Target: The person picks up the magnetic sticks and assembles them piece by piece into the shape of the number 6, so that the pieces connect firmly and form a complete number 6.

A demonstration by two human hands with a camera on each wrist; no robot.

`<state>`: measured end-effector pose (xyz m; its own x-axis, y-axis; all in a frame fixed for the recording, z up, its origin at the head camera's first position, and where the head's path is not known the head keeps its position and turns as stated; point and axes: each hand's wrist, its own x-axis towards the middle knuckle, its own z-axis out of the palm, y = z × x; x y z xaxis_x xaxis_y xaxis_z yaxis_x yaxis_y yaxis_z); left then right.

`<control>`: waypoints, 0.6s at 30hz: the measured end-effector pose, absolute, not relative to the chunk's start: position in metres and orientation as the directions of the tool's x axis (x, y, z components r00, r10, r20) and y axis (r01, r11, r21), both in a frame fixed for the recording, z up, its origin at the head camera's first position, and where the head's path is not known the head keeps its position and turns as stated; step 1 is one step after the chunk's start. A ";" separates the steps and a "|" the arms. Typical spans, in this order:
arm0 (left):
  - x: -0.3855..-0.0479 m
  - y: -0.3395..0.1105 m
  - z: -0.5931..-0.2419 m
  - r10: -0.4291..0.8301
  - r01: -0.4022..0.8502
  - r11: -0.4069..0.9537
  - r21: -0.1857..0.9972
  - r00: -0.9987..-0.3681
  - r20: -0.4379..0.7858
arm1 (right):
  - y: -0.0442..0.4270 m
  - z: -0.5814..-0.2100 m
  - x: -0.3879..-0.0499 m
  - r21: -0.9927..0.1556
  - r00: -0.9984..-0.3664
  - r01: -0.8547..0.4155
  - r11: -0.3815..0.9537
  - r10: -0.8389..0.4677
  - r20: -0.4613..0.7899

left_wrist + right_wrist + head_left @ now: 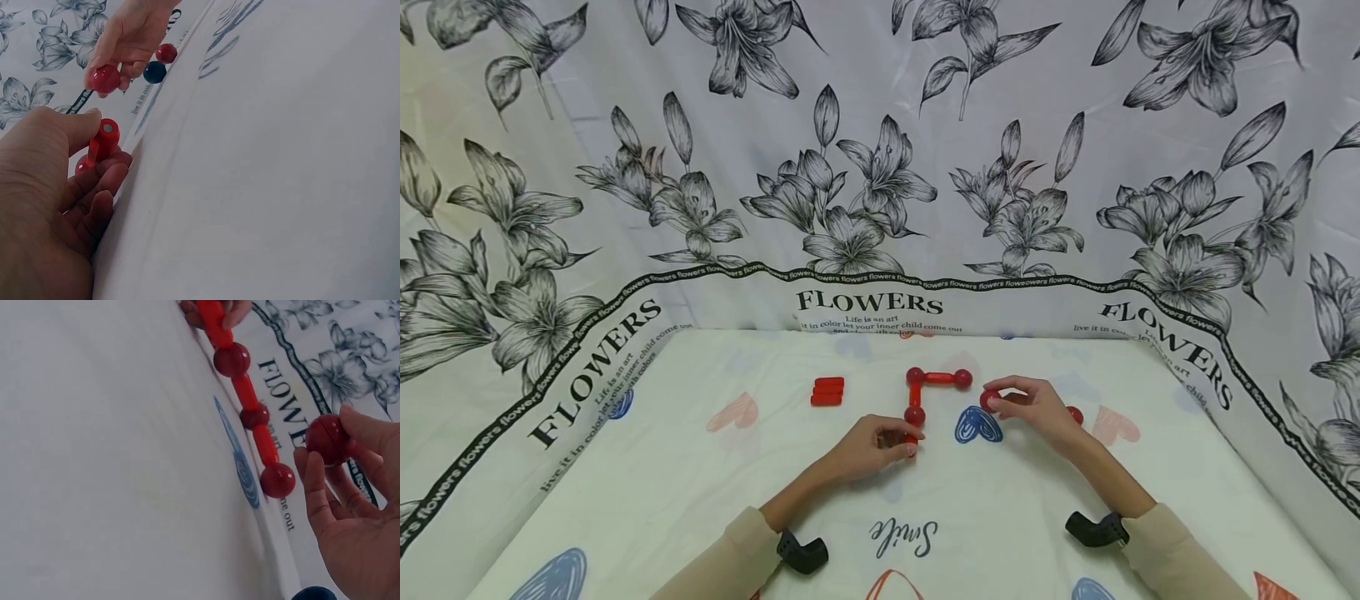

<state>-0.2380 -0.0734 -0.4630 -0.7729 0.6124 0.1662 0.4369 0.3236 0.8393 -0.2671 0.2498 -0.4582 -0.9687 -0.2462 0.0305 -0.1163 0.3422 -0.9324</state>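
My left hand (868,450) pinches a red rod (107,134) between thumb and fingers; a pale grey disc shows on its end. The rod's other end meets a red ball (232,360). From there a chain of red rods and balls runs away from me and bends right at the corner ball (915,377), finishing at an end ball (962,379). My right hand (1037,410) holds a loose red ball (327,440) in its fingertips, apart from the chain and just right of its end ball.
Three red rods (827,392) lie side by side left of the chain. Beyond my right hand are another red ball (166,53) and a dark blue ball (155,72). A floral curtain (865,167) rises behind the white printed cloth (700,475).
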 end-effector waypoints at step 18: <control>-0.242 -0.075 -0.459 0.627 0.418 0.342 0.842 -0.769 0.127 | 0.204 -0.464 -0.248 -0.958 -0.952 -0.082 0.273 -0.306 -0.006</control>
<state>-0.2418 -0.0752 -0.4587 -0.7686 0.6270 0.1272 0.4180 0.3415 0.8418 -0.2485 0.2038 -0.4637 -0.9520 -0.3062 -0.0061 -0.0817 0.2732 -0.9585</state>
